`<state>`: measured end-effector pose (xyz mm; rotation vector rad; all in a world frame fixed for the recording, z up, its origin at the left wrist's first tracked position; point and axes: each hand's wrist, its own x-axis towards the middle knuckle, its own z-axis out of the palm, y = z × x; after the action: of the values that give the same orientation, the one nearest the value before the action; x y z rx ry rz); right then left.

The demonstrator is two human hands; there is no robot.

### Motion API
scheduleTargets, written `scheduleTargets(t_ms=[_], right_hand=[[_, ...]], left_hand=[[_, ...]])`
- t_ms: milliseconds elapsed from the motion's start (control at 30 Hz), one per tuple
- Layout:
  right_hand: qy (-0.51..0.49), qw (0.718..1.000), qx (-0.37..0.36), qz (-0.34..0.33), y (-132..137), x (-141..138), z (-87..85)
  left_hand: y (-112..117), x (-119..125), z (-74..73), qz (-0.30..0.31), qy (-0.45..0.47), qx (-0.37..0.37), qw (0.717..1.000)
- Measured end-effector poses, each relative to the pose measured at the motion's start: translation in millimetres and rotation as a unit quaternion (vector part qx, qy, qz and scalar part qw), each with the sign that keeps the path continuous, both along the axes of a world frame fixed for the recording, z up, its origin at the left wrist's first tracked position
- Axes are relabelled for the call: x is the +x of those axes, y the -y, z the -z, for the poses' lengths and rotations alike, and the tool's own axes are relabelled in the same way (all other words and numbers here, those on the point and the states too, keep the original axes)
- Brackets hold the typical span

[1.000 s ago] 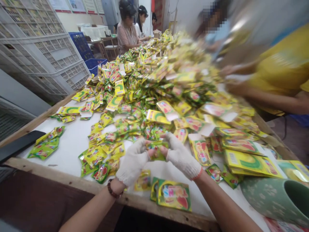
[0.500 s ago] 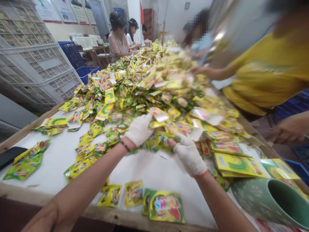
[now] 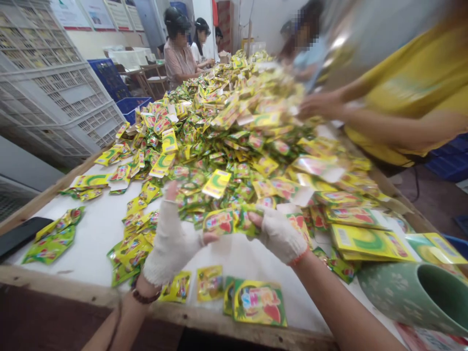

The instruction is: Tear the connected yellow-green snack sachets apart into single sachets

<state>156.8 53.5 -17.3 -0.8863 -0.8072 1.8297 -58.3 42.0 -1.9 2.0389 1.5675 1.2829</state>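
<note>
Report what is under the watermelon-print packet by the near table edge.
A second packet, green and yellow, sticks out from under the left side of the watermelon-print packet. The rest of that second packet is covered, as is anything else beneath.

I see small green-and-yellow packet [image 3: 244, 220], glossy, slightly blurred, held at fingertips of right hand [image 3: 280, 234]. I see yellow-green carton [image 3: 218, 222] directly left of it, colourful lettering and red watermelon print facing me; can't tell whether packet sits partly inside.

Left hand [image 3: 171, 243] drawn back, now spread wide.
</note>
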Motion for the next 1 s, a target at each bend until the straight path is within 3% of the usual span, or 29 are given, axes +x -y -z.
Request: scheduleTargets(t_ms=[67,133,200,333,600,700,867,933,1000], right_hand=[[0.012,1.000,0.005,-0.027,2,-2,-1.5],[0.023,0.999,0.007,-0.044,4,-4,-3.2],[0.051,0.998,0.018,-0.033,5,-5,-5.5],[0.196,0.978,0.073,0.027,5,-1,-11.1],[0.295,0.943,0.130,-0.084,3,11,-12.2],[0.359,0.913,0.184,-0.063,5,8,-11.1],[0.471,0.845,0.254,-0.025,12,-5,-8.9],[0.470,0.846,0.248,-0.047,13,-5,-9.4],[0.436,0.872,0.211,-0.069,11,-1,-11.1]], left_hand=[[3,-4,-1.2,0.042,-0.186,0.023,0.981],[6,-2,2.2,0.097,-0.275,-0.013,0.956],[8,1,9.4,0.112,-0.280,-0.060,0.952],[11,1,21.4,0.060,-0.263,-0.070,0.960],[14,-3,16.3,0.116,-0.338,-0.042,0.933],[18,3,18.4,0.126,-0.326,-0.051,0.936],[29,18,27.6,0.083,-0.285,-0.080,0.952],[30,22,29.9,0.073,-0.281,-0.079,0.954],[28,23,30.2,0.066,-0.290,-0.073,0.952]])
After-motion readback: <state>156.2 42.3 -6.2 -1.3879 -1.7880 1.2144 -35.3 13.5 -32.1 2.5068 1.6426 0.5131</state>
